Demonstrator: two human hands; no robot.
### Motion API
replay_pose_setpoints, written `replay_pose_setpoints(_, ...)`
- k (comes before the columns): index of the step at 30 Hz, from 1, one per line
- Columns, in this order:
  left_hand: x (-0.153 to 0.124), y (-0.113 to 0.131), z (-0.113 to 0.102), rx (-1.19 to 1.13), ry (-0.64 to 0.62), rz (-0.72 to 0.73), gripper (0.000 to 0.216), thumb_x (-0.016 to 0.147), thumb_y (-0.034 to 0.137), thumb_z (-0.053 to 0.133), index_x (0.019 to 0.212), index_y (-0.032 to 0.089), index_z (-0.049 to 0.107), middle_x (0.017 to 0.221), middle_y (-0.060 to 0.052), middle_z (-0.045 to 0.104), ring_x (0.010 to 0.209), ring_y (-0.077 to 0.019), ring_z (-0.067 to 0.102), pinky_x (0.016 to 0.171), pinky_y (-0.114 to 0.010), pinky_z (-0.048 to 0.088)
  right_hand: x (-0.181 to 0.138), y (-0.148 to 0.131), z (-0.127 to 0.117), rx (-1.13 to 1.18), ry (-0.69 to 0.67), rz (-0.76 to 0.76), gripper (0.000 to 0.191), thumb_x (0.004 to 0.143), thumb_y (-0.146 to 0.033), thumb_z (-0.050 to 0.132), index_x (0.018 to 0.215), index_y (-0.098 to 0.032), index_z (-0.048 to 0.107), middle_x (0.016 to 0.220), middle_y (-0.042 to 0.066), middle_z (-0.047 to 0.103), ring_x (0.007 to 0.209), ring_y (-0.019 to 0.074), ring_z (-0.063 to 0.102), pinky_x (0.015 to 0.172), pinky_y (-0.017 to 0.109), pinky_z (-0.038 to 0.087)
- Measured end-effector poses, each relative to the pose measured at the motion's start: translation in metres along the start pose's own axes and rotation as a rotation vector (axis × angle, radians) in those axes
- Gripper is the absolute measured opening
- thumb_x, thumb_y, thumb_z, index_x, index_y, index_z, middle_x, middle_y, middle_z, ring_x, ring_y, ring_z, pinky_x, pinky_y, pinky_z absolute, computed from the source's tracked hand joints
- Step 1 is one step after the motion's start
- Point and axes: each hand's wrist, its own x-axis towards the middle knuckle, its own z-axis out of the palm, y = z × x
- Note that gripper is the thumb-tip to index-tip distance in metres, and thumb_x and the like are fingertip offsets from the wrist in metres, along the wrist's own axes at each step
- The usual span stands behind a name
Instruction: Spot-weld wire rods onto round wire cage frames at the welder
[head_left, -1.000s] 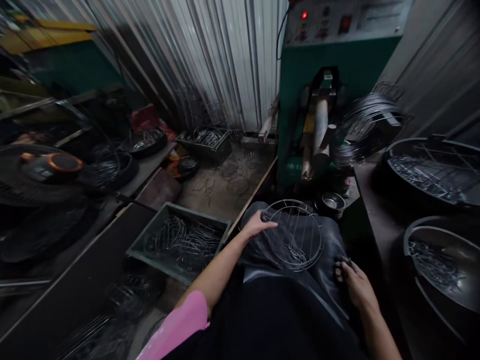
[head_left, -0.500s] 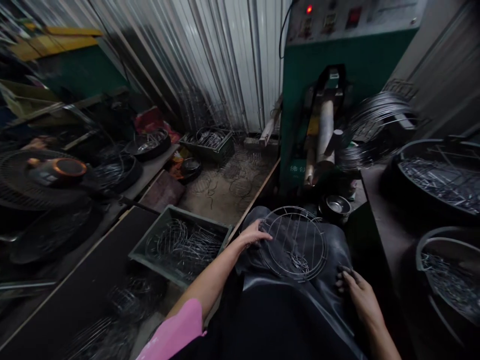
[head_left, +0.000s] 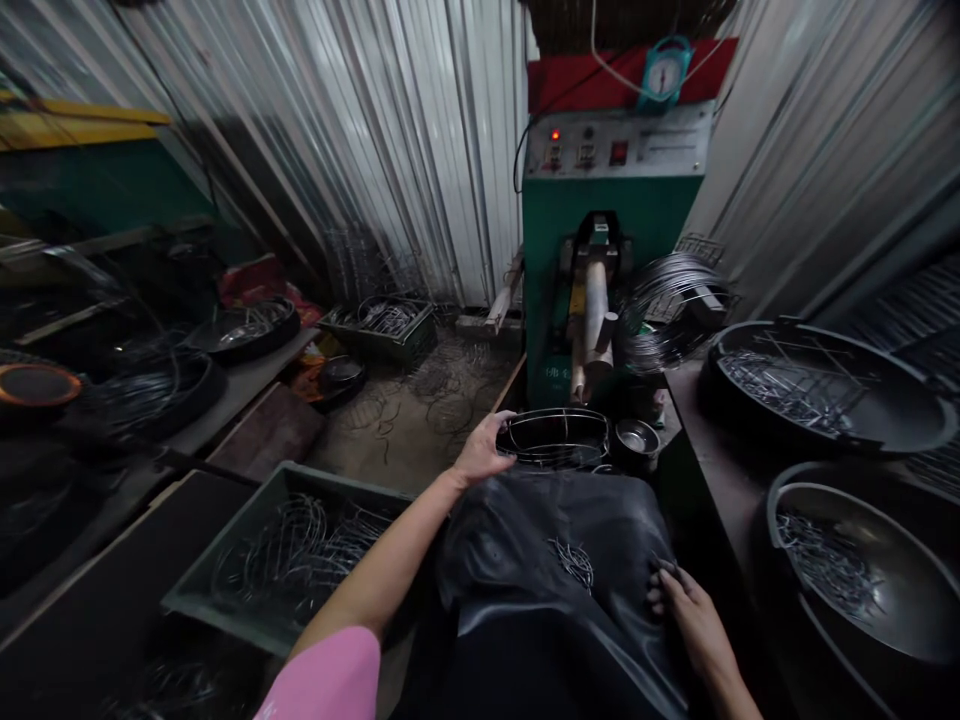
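Note:
My left hand [head_left: 484,450] grips the left side of a round wire rack [head_left: 559,462], thumb and fingers closed on its rim. The rack is tilted, seen nearly edge-on, at the far edge of the black apron [head_left: 510,530] over my lap. On the apron lies a small bunch of short bent wires [head_left: 574,565]. Beside the apron's right edge is my right hand [head_left: 688,605], fingers curled and pressed together; whatever is between the fingertips is too small to tell.
Ahead stands a green machine [head_left: 544,220] with a lit red lamp and a coil of wire [head_left: 667,300]. Two wide pans [head_left: 885,560] [head_left: 900,400] of metal pieces sit on the right. At left is a green crate [head_left: 225,600] of wire parts. A small metal bowl [head_left: 637,437] is near the machine.
My left hand has moved the wire rack forward off the apron's middle and tilted it up. The bunch of wires stays on my lap. My view has lifted and turned right.

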Motion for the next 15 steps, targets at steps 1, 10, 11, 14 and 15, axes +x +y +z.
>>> replay_pose_setpoints(1,0.002,-0.005,0.001,0.001,-0.008,0.01,0.065,0.057,0.013,0.065,0.119,0.018,0.048,0.107,-0.006,0.054,0.095,-0.0187,0.054,0.09,-0.034,0.044,-0.001,0.0,0.0,0.01,0.006,-0.004,0.043,0.056,-0.044,0.07,0.085,-0.014,0.059,0.063,0.001,0.062,0.052,0.014,0.056,0.046,0.025,0.046)
replay_pose_setpoints(10,-0.006,-0.027,0.016,-0.106,0.098,-0.152,0.065,0.056,0.021,0.07,0.117,0.02,0.048,0.095,-0.003,0.053,0.091,-0.0182,0.053,0.091,-0.034,0.042,0.001,0.0,0.0,0.033,-0.014,-0.017,0.039,0.058,-0.044,0.07,0.085,-0.016,0.062,0.063,0.0,0.061,0.051,0.0141,0.056,0.045,0.025,0.045)
replay_pose_setpoints(11,-0.006,-0.031,0.018,-0.112,0.106,-0.148,0.065,0.056,0.022,0.07,0.117,0.02,0.047,0.095,-0.003,0.052,0.09,-0.0176,0.053,0.091,-0.034,0.042,0.001,0.0,0.0,0.03,-0.015,-0.016,0.039,0.058,-0.044,0.07,0.085,-0.016,0.062,0.063,0.001,0.061,0.051,0.0141,0.056,0.045,0.025,0.045)
replay_pose_setpoints(14,-0.006,-0.042,0.026,-0.125,0.118,-0.128,0.067,0.057,0.024,0.07,0.119,0.019,0.044,0.094,-0.003,0.051,0.089,-0.016,0.052,0.089,-0.032,0.041,0.0,-0.001,0.0,0.023,-0.017,-0.013,0.039,0.06,-0.043,0.069,0.085,-0.015,0.062,0.063,0.001,0.061,0.051,0.0139,0.056,0.046,0.025,0.045)
replay_pose_setpoints(15,-0.006,-0.044,0.028,-0.137,0.13,-0.134,0.067,0.057,0.025,0.07,0.119,0.019,0.043,0.093,-0.002,0.051,0.088,-0.0155,0.052,0.088,-0.031,0.042,0.0,-0.002,-0.001,0.027,-0.016,-0.012,0.039,0.06,-0.043,0.069,0.086,-0.015,0.062,0.063,0.001,0.061,0.052,0.0137,0.056,0.046,0.025,0.045)
